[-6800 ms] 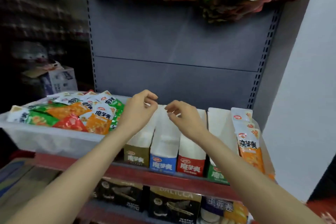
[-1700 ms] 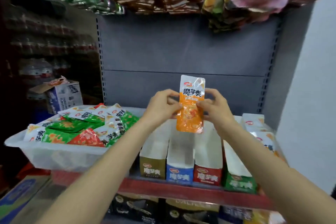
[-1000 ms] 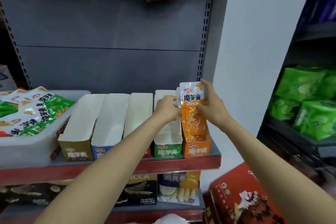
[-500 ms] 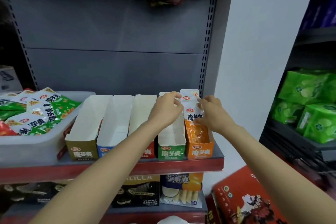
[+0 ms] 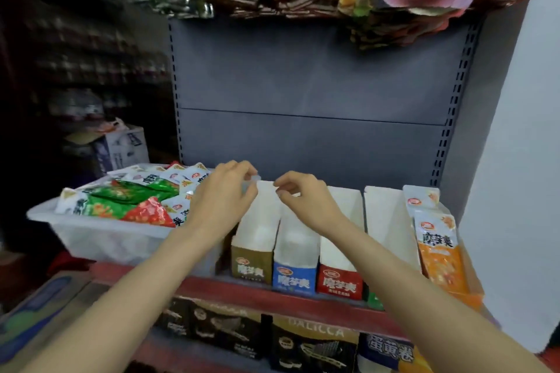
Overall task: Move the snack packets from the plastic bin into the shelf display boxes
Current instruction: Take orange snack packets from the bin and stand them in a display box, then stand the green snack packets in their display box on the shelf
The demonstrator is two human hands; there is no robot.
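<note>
the orange packet [image 5: 436, 248] now sits in its box, right of both hands. left hand [image 5: 222, 203] and right hand [image 5: 303, 198] hover loosely curled, seemingly holding nothing. next pick: the bin [image 5: 91, 236], left of them.

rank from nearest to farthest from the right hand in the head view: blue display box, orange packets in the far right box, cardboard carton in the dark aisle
1. Blue display box, just below the right hand.
2. Orange packets, at the shelf's right end.
3. Cardboard carton, far left, behind the plastic bin.
</note>
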